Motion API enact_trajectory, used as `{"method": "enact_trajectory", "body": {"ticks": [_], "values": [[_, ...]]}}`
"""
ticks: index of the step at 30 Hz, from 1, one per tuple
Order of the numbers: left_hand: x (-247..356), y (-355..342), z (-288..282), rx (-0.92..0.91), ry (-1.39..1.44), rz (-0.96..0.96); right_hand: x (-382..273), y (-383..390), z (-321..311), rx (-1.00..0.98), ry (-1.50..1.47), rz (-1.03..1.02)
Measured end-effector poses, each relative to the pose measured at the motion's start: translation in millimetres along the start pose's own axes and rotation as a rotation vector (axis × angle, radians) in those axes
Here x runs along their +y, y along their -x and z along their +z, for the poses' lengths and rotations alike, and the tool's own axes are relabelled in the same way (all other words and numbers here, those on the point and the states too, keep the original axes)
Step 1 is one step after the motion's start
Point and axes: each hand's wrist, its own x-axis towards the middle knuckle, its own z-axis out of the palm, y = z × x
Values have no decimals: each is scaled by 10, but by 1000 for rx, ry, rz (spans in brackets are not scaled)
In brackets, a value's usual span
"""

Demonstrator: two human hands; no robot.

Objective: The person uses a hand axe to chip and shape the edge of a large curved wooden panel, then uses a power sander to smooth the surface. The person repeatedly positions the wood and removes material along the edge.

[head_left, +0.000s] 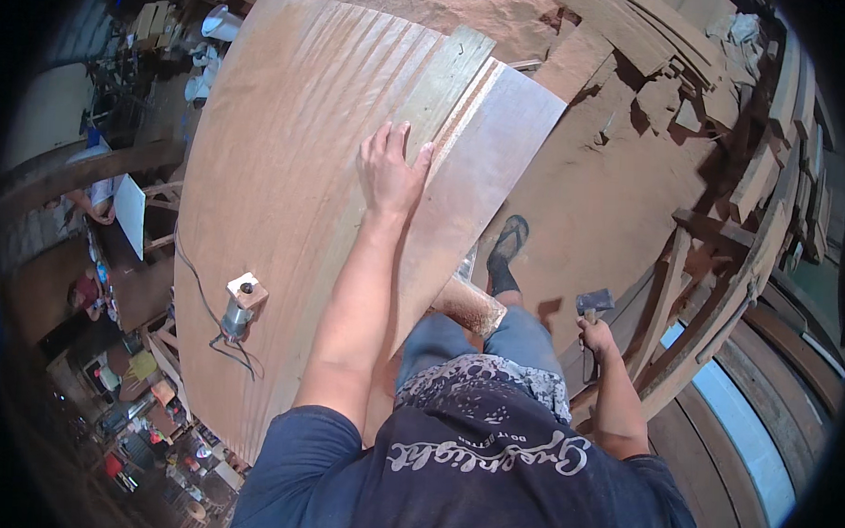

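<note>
My left hand (393,175) rests palm down on a long straight wooden strip (448,79), fingers spread and thumb over its right edge. The strip lies on a large brown wooden panel (278,147). To its right, a paler smooth board (502,127) runs alongside with a narrow dusty gap between. Low at my right side, my right hand (598,338) is wrapped round the handle of a hammer with a dark blocky head (595,303), held away from the panel.
A small corded power tool (238,321) stands on the panel's left part, its cord trailing over the edge. Stacked planks (770,183) and a wooden frame (668,300) flank my right. Scrap wood (656,100) lies on the sawdust-covered floor. Two people are in the left background.
</note>
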Motion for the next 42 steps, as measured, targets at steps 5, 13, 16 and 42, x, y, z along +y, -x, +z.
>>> {"method": "enact_trajectory", "body": {"ticks": [5,13,16,42], "values": [[-13,24,159,105,-65,20,-123,-67,-119,-83,248,17],[355,48,283,13,-181,118,-223,152,14,-192,238,94],[436,63,417,-115,-197,72,-135,77,23,-189,190,106],[68,-21,354,148,-7,74,-361,79,99,-173,229,99]]}}
